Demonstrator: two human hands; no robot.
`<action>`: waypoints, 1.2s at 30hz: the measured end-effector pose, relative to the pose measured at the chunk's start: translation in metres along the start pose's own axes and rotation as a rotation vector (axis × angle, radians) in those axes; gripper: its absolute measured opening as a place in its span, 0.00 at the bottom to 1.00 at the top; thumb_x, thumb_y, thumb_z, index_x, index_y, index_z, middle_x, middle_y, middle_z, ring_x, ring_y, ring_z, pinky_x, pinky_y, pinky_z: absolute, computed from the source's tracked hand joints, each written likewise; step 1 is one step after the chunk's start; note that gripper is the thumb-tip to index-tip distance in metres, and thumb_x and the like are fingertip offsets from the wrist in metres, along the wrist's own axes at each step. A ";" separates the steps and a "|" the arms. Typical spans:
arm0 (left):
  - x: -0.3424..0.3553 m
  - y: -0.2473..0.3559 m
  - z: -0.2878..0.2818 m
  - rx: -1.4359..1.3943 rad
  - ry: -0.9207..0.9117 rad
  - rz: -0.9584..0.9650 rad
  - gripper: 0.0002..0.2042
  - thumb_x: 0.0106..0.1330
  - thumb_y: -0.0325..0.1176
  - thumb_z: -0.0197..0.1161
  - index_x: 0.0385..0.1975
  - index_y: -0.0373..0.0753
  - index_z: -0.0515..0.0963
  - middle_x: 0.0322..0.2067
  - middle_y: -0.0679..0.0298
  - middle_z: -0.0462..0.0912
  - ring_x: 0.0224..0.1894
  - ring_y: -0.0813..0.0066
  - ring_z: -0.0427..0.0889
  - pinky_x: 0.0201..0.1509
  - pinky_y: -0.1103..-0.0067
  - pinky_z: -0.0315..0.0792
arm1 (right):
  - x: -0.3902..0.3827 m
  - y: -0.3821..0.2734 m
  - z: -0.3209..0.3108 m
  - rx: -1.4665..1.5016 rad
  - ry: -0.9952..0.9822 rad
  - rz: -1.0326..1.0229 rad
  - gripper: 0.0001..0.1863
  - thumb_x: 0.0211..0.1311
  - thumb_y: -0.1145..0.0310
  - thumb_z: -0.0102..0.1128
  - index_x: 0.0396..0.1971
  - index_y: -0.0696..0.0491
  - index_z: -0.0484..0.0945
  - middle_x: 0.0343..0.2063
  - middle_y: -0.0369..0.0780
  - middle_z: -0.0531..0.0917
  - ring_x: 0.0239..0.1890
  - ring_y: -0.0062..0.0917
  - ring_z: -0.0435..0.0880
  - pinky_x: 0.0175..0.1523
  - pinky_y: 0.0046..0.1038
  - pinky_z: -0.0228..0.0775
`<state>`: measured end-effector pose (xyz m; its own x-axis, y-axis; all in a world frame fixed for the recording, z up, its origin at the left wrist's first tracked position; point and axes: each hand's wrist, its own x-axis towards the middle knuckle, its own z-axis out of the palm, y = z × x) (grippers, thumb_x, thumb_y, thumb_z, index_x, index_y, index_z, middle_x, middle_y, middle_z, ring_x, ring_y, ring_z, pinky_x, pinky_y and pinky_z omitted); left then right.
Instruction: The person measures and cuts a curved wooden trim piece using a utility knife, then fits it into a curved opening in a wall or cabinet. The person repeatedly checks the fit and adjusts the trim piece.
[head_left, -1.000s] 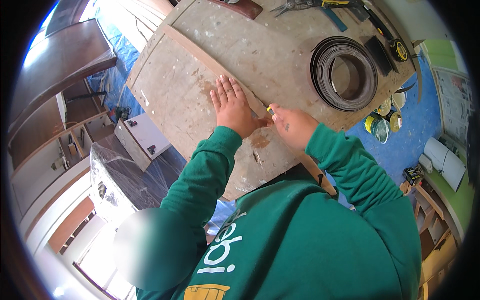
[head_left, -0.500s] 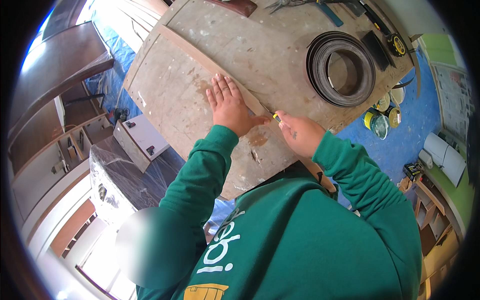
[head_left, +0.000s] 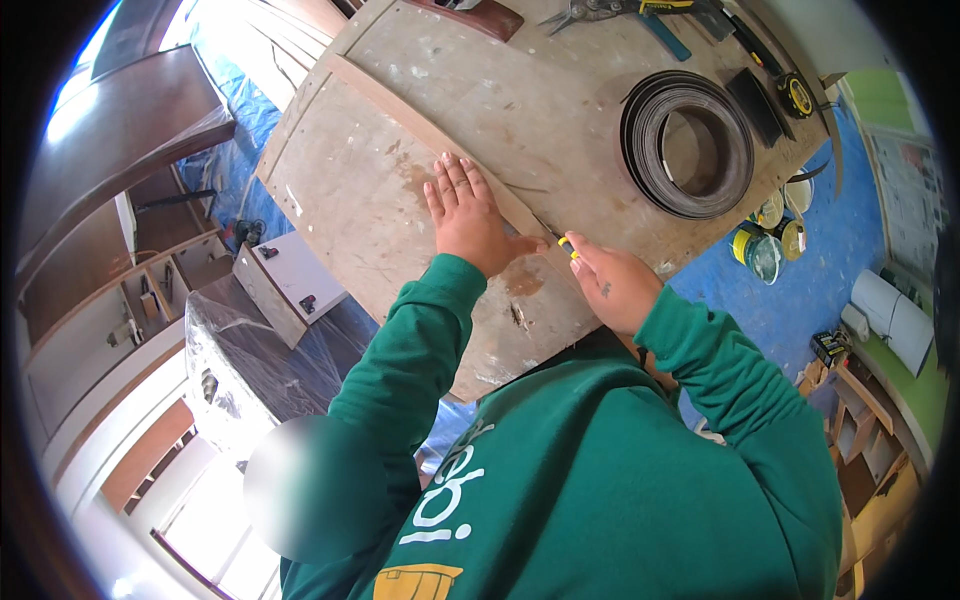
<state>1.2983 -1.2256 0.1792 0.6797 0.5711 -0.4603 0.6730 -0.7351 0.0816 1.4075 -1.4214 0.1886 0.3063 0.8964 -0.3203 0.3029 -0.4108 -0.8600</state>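
Observation:
A long pale wooden strip (head_left: 385, 100) lies diagonally across a paint-spotted worktable board (head_left: 340, 220). My left hand (head_left: 471, 225) rests spread on the strip and the board beside it, fingers flat and thumb pointing right. My right hand (head_left: 610, 285) grips a slim yellow-handled tool (head_left: 566, 245), apparently a cutter, its tip at the strip's edge just right of my left thumb. A dark coil of edging band (head_left: 735, 150) sits to the upper right of both hands.
Snips (head_left: 580, 12), a tape measure (head_left: 797, 98) and a red-brown piece (head_left: 470, 15) lie along the table's far side. Buckets (head_left: 762, 255) stand on blue sheeting right. Plastic-wrapped furniture (head_left: 235, 360) and cabinets (head_left: 160, 290) are left.
My right hand with the tool has moved down and right along the strip, away from my left hand, which stays spread in nearly the same place.

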 end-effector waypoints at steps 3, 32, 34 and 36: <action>-0.001 -0.001 0.001 -0.021 -0.007 0.002 0.76 0.35 0.72 0.77 0.74 0.21 0.42 0.76 0.35 0.41 0.80 0.43 0.34 0.81 0.56 0.32 | 0.001 -0.016 -0.005 -0.038 -0.012 0.055 0.20 0.74 0.67 0.48 0.59 0.64 0.68 0.29 0.56 0.82 0.33 0.56 0.81 0.39 0.52 0.71; -0.070 -0.070 0.018 -0.253 0.103 -0.085 0.39 0.52 0.49 0.78 0.61 0.38 0.68 0.55 0.51 0.74 0.61 0.50 0.72 0.65 0.62 0.69 | -0.118 0.060 0.042 -0.309 0.065 0.298 0.25 0.57 0.57 0.71 0.46 0.57 0.74 0.40 0.51 0.80 0.42 0.49 0.81 0.46 0.46 0.74; -0.079 -0.071 0.031 -0.243 0.072 -0.124 0.36 0.52 0.48 0.78 0.58 0.38 0.69 0.50 0.53 0.75 0.57 0.52 0.75 0.61 0.63 0.71 | -0.116 0.065 0.044 -0.112 0.069 0.386 0.21 0.56 0.62 0.71 0.44 0.57 0.76 0.35 0.48 0.84 0.37 0.46 0.83 0.43 0.43 0.75; -0.087 -0.072 0.044 -0.270 0.089 -0.142 0.34 0.53 0.47 0.78 0.56 0.37 0.69 0.48 0.53 0.76 0.54 0.52 0.76 0.58 0.64 0.72 | -0.118 0.061 0.039 -0.018 0.038 0.374 0.19 0.55 0.65 0.69 0.43 0.58 0.77 0.31 0.47 0.84 0.34 0.41 0.84 0.41 0.40 0.75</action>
<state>1.1778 -1.2387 0.1747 0.5882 0.6998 -0.4053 0.8081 -0.5290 0.2593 1.3550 -1.5457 0.1588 0.4315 0.6775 -0.5956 0.1794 -0.7116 -0.6794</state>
